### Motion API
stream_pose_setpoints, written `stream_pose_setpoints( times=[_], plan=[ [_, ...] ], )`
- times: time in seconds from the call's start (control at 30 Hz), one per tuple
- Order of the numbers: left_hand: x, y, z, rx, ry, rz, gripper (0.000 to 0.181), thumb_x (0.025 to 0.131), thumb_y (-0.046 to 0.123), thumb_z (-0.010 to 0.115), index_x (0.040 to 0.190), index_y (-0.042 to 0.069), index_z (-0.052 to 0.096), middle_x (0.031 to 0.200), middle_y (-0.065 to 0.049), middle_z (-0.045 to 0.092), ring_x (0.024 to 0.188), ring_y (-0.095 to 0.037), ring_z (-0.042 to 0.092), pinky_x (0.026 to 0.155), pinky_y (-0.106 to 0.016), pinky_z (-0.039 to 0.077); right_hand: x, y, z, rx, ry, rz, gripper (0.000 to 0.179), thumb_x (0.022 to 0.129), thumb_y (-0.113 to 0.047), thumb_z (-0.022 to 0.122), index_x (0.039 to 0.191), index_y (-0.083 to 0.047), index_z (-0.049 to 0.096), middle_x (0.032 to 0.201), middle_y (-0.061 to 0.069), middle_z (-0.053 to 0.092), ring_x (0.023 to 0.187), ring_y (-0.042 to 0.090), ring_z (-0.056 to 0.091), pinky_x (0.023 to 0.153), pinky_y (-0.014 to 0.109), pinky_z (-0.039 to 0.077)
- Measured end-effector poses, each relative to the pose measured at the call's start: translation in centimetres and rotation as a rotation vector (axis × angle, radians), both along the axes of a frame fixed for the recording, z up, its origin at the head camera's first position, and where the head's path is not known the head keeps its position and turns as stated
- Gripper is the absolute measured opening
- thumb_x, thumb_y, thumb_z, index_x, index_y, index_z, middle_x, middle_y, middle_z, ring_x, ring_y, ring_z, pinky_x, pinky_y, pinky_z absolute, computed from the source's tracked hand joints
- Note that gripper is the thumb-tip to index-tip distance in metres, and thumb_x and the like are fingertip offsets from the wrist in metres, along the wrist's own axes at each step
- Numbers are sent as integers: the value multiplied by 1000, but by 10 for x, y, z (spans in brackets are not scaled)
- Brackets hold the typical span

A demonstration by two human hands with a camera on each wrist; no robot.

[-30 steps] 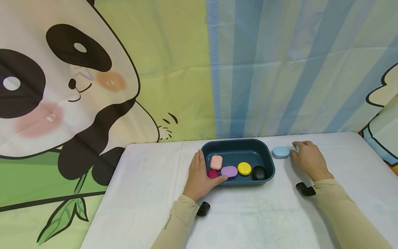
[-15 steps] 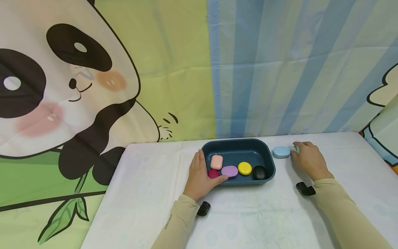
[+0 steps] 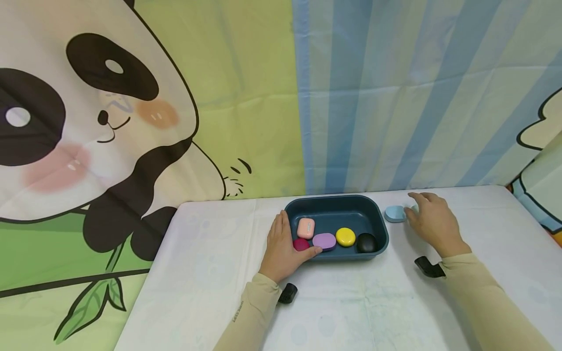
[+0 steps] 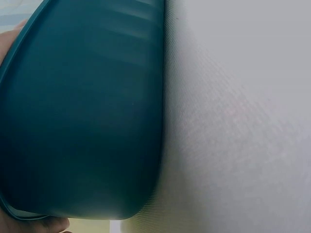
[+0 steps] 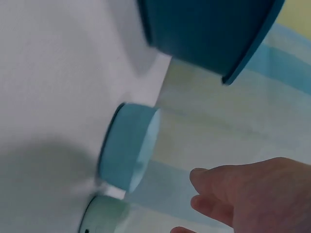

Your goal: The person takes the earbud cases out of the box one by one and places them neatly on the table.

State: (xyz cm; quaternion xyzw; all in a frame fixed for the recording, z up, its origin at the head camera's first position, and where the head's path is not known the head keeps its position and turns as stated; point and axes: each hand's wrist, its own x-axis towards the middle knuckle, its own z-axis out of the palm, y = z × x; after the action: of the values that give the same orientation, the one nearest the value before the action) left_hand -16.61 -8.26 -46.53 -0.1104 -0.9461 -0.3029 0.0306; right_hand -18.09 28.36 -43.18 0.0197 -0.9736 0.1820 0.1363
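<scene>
"Hands on the feed: where do they stand?"

"Left hand (image 3: 283, 246) sits at the tray's (image 3: 338, 213) near-left corner, fingers straight along the left edge, thumb laid over the near edge. From my seat, I'd call that steadying. Right hand (image 3: 432, 219) hangs over the surface (image 3: 351, 302), past the tray's right edge, fingers slightly bent and holding nothing."

"And the goods?"

"Pink case (image 3: 306, 228) lies near the tray's left edge, red case (image 3: 300, 244) in its near-left corner, purple case (image 3: 324, 241) and yellow case (image 3: 345, 237) along the near edge, black case (image 3: 366, 243) in the near-right corner. Blue case (image 3: 395, 213) and green case (image 5: 104, 213) rest outside, right of the tray, toward the surface's far edge. Whether those two touch, I cannot tell."

"Which step is this?"

"A reach, in my judgement, for one of the outside pair. I can't say which. My right wrist view shows the fingertips clear of both."

"What does the next move call for?"

"Thumb and fingers set either side of a single case, I'd say, then a light pinch that spares its neighbour. Any carry inside would have to clear the tray's right edge."
</scene>
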Motion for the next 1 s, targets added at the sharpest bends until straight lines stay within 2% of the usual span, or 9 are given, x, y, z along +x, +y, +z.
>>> stream_pose_setpoints(
  times=[0.37,0.5,0.67,1.0],
  plan=[
    [-1,1,1,-2,0,-5,126,63,84,50,149,5,2,155,-10,4,141,-26,5,111,-49,12,12,-34,16,-29,75,46,48,88,-18,61,130,1,48,124,33,46,109,52,41,72,62,41],
    [-1,1,2,1,13,-10,126,63,84,50,149,5,3,155,-12,6,140,-28,7,110,-50,13,15,-48,20,-22,115,59,49,86,-17,64,130,1,49,124,30,47,110,49,42,74,61,42],
    [1,1,3,3,-3,-10,126,63,84,50,149,5,2,155,-10,4,141,-27,5,111,-49,12,19,-66,23,-23,154,96,52,85,-18,65,131,0,49,123,27,49,112,45,43,77,58,44],
    [0,0,1,0,7,-11,126,63,85,49,149,5,1,155,-12,5,140,-27,6,111,-49,13,23,-89,24,-25,179,142,51,85,-22,66,128,1,51,123,25,51,111,43,46,89,56,40]
  ],
)
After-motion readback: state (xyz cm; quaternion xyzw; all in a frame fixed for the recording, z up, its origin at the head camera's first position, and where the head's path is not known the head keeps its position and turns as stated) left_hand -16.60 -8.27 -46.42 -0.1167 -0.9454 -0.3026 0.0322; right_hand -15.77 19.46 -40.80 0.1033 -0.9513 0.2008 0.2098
